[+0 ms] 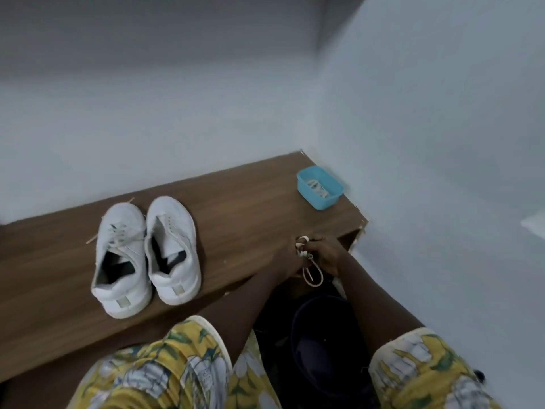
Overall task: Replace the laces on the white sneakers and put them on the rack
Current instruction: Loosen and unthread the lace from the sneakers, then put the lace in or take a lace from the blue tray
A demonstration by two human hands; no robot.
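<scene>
Two white sneakers stand side by side on the wooden surface (241, 208), heels toward me. The left sneaker (119, 258) has a lace in its eyelets. The right sneaker (174, 249) has bare eyelets and an open tongue. Both my hands meet at the surface's front right corner around a bundled whitish lace (303, 249), and a loop of it hangs below them. My right hand (327, 255) grips the bundle with curled fingers. My left hand (284, 259) is against the bundle, but its fingers are blurred and partly hidden.
A blue plastic tub (320, 187) holding white laces sits at the far right corner, against the wall. Pale walls close in behind and to the right. A dark round bin (324, 335) stands on the floor below my hands.
</scene>
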